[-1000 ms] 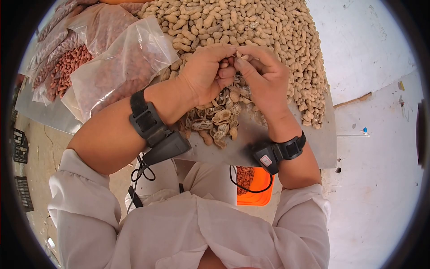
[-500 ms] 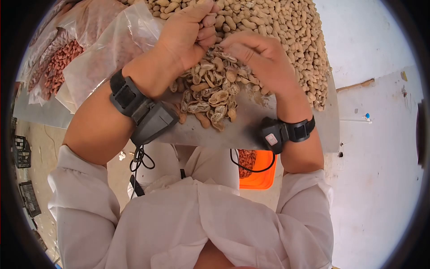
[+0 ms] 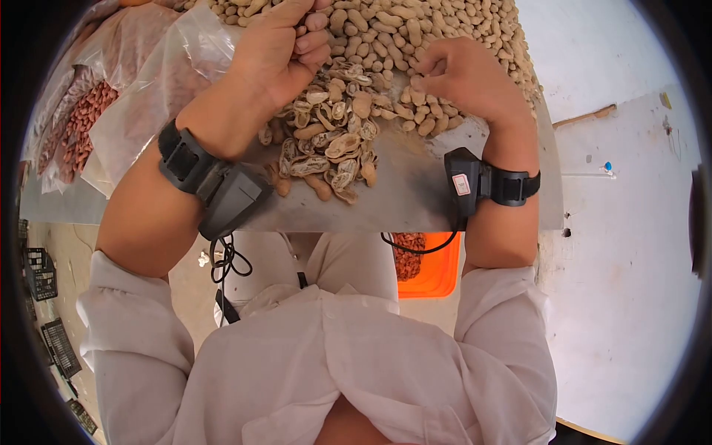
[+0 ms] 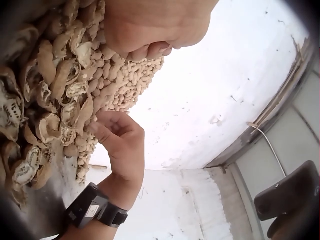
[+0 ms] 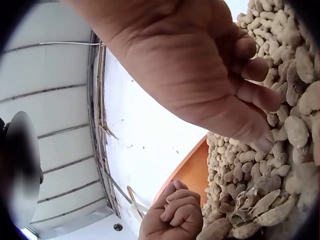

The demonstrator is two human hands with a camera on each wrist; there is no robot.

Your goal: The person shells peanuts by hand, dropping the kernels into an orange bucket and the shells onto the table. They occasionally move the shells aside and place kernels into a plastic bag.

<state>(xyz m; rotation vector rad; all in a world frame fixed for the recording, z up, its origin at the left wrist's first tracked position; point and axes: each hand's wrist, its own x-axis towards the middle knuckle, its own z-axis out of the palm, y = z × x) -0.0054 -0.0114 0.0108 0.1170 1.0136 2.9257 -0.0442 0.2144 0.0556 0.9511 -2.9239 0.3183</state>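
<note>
My left hand (image 3: 271,63) is raised at the pile's left, fingers curled in toward the palm. Between those fingers a small bit of reddish-brown peanut kernels (image 3: 300,30) shows; the rest is hidden. Over the near right part of the unshelled peanuts (image 3: 393,33) reaches my right hand (image 3: 475,81), thumb and fingers bent and apart. In the right wrist view its thumb tip (image 5: 264,144) is right at the peanuts, with a gap between thumb and fingers. Split peanut shells (image 3: 337,144) lie heaped between the hands on the metal table (image 3: 400,204).
Clear plastic bags (image 3: 159,85) of red kernels (image 3: 89,122) lie at the left. Below the table edge an orange basin (image 3: 443,278) holds reddish kernels. A cable (image 3: 423,252) hangs by the right wrist. Black crates (image 3: 61,348) stand on the floor at left.
Both hands were together at a peanut, then parted. The left hand moved up and left, fingers still curled; the right moved right onto the peanut pile. The heap of shells came into fuller view.
</note>
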